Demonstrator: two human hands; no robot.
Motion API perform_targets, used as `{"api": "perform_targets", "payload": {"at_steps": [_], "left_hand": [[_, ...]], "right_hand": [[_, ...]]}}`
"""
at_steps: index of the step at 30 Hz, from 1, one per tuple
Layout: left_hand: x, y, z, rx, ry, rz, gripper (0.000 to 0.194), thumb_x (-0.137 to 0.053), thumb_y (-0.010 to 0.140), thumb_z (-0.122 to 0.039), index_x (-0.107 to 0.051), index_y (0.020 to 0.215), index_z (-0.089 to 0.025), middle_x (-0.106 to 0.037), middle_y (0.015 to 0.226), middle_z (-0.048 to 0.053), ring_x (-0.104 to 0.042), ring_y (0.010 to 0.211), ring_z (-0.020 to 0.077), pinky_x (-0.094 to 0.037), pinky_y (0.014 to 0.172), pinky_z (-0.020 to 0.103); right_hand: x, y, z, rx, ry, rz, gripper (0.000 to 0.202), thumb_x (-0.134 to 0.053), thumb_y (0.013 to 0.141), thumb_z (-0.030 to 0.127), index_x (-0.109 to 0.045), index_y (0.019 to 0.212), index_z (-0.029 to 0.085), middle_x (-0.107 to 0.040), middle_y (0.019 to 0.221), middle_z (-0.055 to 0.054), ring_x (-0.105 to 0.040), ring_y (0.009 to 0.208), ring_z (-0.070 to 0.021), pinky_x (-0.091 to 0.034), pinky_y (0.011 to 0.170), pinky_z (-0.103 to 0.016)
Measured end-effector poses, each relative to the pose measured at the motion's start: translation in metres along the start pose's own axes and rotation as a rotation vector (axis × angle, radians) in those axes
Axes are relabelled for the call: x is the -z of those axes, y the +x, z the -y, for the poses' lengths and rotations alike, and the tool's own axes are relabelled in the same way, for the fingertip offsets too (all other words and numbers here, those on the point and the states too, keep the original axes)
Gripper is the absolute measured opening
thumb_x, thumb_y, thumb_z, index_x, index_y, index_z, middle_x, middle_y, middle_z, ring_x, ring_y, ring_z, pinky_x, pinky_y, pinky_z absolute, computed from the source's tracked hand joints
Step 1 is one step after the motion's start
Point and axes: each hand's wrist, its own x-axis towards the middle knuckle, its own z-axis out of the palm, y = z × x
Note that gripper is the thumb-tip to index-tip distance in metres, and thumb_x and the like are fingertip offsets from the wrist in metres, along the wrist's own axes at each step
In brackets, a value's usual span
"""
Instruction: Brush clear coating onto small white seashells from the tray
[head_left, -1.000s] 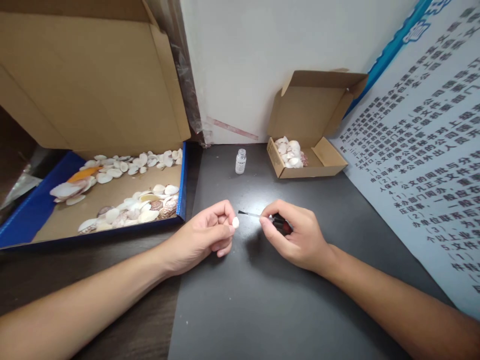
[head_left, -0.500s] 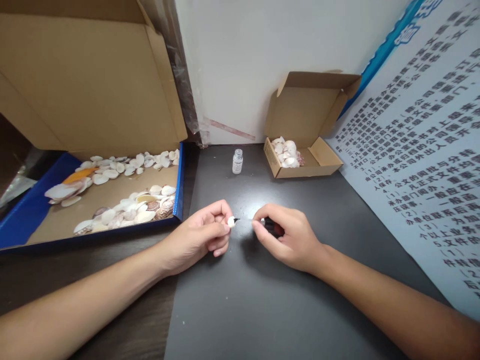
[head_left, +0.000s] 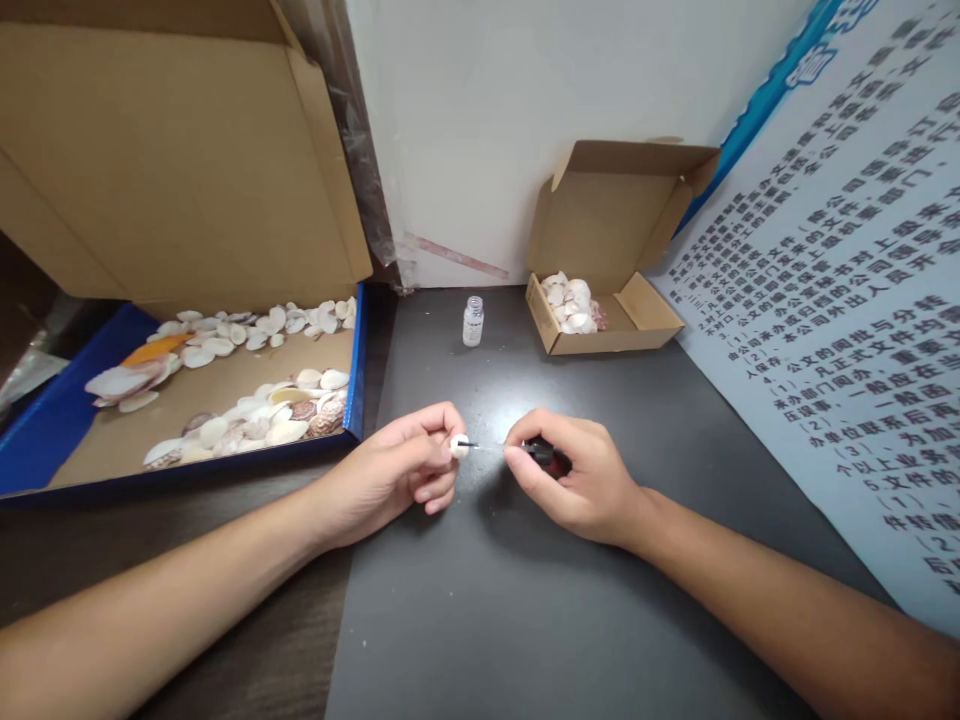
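Note:
Between thumb and fingers, my left hand (head_left: 416,460) pinches a small white seashell (head_left: 459,447) above the dark mat. My right hand (head_left: 574,465) is closed on the black cap of a thin brush (head_left: 538,450). The brush's clear stem points left, and its dark tip lies over the shell's face, seemingly touching it. Behind the hands a small uncapped glass bottle (head_left: 472,322) with a white label stands upright on the mat.
To the left, an open blue cardboard box (head_left: 358,370) holds many seashells in two groups. A smaller open brown box (head_left: 615,343) with white shells sits at the back right. A printed sheet (head_left: 825,350) slants along the right, and a white panel (head_left: 457,130) rises behind.
The brush tip has moved further left across the shell, which now faces more toward the camera. Both hands otherwise stay nearly in place.

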Motion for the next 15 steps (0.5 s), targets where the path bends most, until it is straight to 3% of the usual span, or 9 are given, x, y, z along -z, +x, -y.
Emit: {"api": "perform_targets", "payload": {"at_steps": [6, 11, 15], "left_hand": [[-0.0006, -0.0005, 0.0012, 0.004, 0.018, -0.005, 0.010, -0.062, 0.082, -0.017, -0.053, 0.079, -0.018, -0.038, 0.060, -0.008, -0.033, 0.048, 0.0049, -0.038, 0.050, 0.019], [0.0009, -0.0006, 0.0024, -0.008, 0.038, 0.019, 0.013, -0.064, 0.085, -0.022, -0.052, 0.080, -0.019, -0.038, 0.059, -0.008, -0.032, 0.048, 0.0054, -0.038, 0.050, 0.019], [0.0027, -0.0003, 0.0035, -0.031, 0.069, 0.040, 0.014, -0.066, 0.086, -0.023, -0.053, 0.082, -0.019, -0.038, 0.059, -0.008, -0.032, 0.049, 0.0055, -0.038, 0.050, 0.019]], "right_hand": [[-0.0002, 0.0001, 0.0004, -0.101, -0.045, -0.011, 0.012, -0.057, 0.088, 0.017, -0.054, 0.076, 0.019, -0.042, 0.053, 0.009, -0.035, 0.042, -0.0058, -0.031, 0.044, -0.018], [0.0009, -0.0005, 0.0033, -0.011, 0.009, 0.025, 0.010, -0.056, 0.088, 0.017, -0.055, 0.078, 0.020, -0.043, 0.054, 0.008, -0.035, 0.042, -0.0060, -0.032, 0.044, -0.019], [0.0022, -0.0017, 0.0056, -0.069, -0.018, -0.026, 0.013, -0.056, 0.087, 0.017, -0.053, 0.076, 0.021, -0.044, 0.055, 0.007, -0.036, 0.043, -0.0068, -0.032, 0.044, -0.020]]}}
